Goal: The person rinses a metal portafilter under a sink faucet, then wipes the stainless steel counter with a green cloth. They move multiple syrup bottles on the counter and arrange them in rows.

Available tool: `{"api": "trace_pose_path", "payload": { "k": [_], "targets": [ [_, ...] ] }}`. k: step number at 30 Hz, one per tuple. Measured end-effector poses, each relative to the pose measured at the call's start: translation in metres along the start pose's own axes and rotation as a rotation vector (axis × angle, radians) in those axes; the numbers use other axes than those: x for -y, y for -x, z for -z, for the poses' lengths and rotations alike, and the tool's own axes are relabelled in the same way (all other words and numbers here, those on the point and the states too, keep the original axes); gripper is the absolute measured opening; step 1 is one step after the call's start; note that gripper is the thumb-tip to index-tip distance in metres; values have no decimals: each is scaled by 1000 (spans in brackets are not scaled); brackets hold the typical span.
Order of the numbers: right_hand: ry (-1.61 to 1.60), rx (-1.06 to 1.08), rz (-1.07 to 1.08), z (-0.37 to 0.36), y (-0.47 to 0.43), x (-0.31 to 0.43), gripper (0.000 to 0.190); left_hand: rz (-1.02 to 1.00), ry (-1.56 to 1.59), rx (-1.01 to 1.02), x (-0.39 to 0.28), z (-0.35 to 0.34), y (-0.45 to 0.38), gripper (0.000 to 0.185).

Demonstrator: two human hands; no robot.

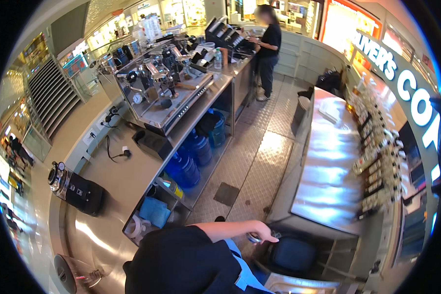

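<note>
One of my arms reaches out at the bottom centre in a short black sleeve, beside a light blue apron strap. It appears to be my right hand, with a small round metallic object at its palm side; whether it is gripped or worn at the wrist cannot be told. The fingers point at a dark, rounded bin or container below the steel counter's end. A small clear item shows by the fingertips, blurred. My left hand is out of view.
An espresso machine and a black coffee grinder stand on the left counter. Blue water jugs sit beneath. Syrup bottles line the right steel counter. A co-worker stands at the far end of the metal floor.
</note>
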State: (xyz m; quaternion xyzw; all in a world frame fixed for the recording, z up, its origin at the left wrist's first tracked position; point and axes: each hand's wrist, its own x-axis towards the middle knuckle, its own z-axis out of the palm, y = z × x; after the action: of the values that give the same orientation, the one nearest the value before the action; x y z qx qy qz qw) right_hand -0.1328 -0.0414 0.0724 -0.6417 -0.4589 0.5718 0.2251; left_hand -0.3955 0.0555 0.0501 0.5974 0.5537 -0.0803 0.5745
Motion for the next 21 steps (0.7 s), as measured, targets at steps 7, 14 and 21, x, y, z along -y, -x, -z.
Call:
{"api": "trace_pose_path", "payload": {
  "k": [7, 14, 21],
  "targets": [
    [41, 255, 65, -124, -43, 172, 27, 258, 557, -457, 249, 101, 73, 99],
    [291, 696, 618, -288, -120, 393, 25, -27, 1758, -609, 383, 118, 166, 81],
    [467, 1375, 1237, -528, -125, 710, 26, -457, 2094, -926, 379, 94, 225, 47]
  ]
}}
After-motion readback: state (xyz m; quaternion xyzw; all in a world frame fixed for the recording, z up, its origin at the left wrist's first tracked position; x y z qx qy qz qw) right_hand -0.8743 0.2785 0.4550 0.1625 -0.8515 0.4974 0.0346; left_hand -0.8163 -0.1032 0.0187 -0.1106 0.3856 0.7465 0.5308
